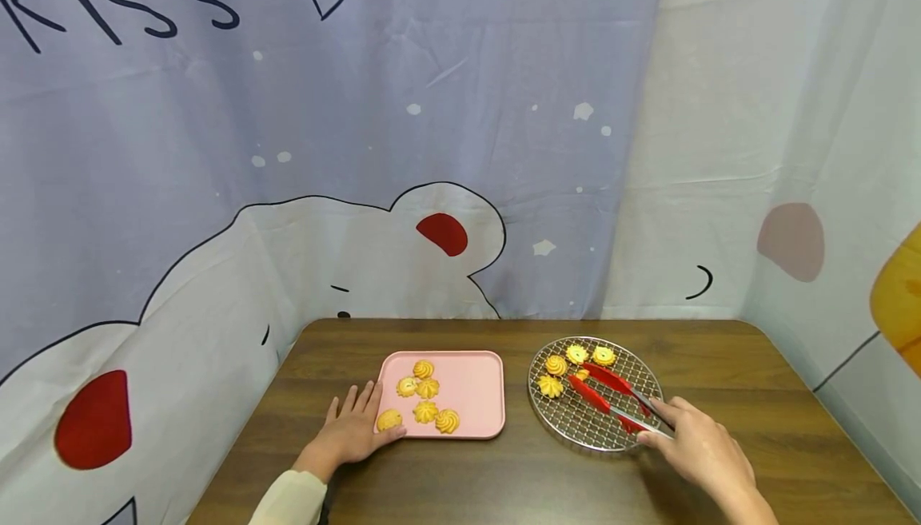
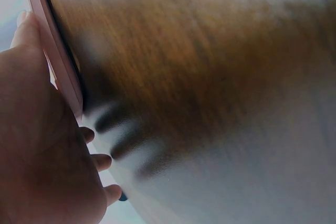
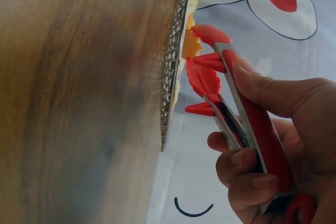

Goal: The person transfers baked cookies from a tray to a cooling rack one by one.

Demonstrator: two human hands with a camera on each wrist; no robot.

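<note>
My right hand (image 1: 701,447) grips red-tipped metal tongs (image 1: 592,394) over the round wire rack (image 1: 590,429). The tongs' tips stand apart, around a cookie (image 1: 582,375) on the rack. In the right wrist view the tongs (image 3: 257,124) lie between my thumb and curled fingers, tips beside an orange-yellow cookie (image 3: 192,44). My left hand (image 1: 354,427) rests with spread fingers at the left edge of the pink tray (image 1: 478,397), its thumb over the tray's near left corner, by a cookie (image 1: 389,419). The left wrist view shows this hand (image 2: 47,145) against the tray's rim (image 2: 58,56).
Several other cookies (image 1: 426,411) lie on the left part of the tray. More cookies (image 1: 550,386) sit at the rack's left and far side. Both stand on a brown wooden table (image 1: 432,481), with a printed curtain (image 1: 504,149) behind.
</note>
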